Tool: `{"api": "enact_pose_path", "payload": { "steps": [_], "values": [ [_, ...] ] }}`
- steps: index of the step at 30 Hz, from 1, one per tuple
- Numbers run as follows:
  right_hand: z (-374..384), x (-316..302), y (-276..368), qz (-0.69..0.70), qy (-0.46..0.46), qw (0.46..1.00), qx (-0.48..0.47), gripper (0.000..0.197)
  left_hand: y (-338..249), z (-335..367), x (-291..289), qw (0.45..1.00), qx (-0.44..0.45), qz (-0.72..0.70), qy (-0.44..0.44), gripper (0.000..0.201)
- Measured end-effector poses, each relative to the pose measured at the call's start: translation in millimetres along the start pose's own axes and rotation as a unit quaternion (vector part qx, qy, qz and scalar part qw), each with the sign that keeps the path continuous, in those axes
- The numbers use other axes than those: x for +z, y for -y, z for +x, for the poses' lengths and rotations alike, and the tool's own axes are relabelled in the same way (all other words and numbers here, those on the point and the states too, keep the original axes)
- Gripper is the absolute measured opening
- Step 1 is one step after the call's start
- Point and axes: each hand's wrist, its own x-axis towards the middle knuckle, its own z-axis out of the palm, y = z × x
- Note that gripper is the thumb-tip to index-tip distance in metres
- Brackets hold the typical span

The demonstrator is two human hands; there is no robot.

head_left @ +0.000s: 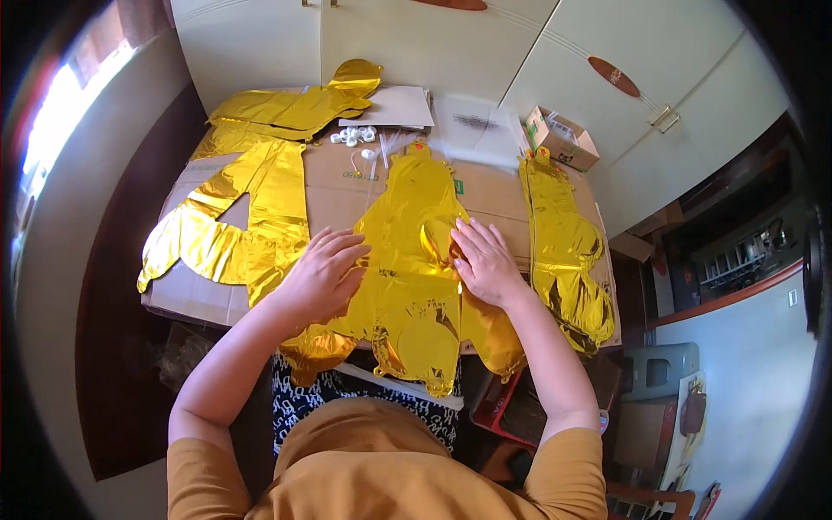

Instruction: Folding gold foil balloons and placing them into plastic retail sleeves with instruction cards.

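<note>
A flat gold foil balloon lies in the middle of the cardboard-covered table, its lower end hanging over the near edge. On its left side rests my left hand, palm down with the fingers stretched out. My right hand lies on the right side, fingers extended beside a raised, creased fold of the foil; its palm side is hidden. Another gold foil balloon with an opening in it spreads out to the left. To the right lie long folded gold foil balloons.
More gold foil is piled at the back left. Behind the middle balloon are white ribbon rolls, thin clear straws, pale sheets and a clear plastic bag. A small open carton stands at the back right, before white cabinets.
</note>
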Motion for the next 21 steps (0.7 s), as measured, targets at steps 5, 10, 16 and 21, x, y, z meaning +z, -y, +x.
{"api": "enact_pose_path", "payload": {
  "steps": [5,10,16,21],
  "values": [
    [1,1,4,0.021,-0.001,1.0,0.009,0.052,9,17,30,1.0,0.004,-0.01,-0.023,0.041],
    [4,2,4,0.027,0.018,0.999,0.014,0.055,14,21,38,0.998,0.041,0.02,-0.046,0.043],
    [7,6,6,0.027,0.007,1.0,0.01,0.055,11,21,40,0.998,0.041,0.053,-0.019,0.048],
    [6,9,4,0.021,-0.005,1.0,0.0,0.055,6,23,39,0.997,0.028,0.071,-0.002,0.06]
  ]
}}
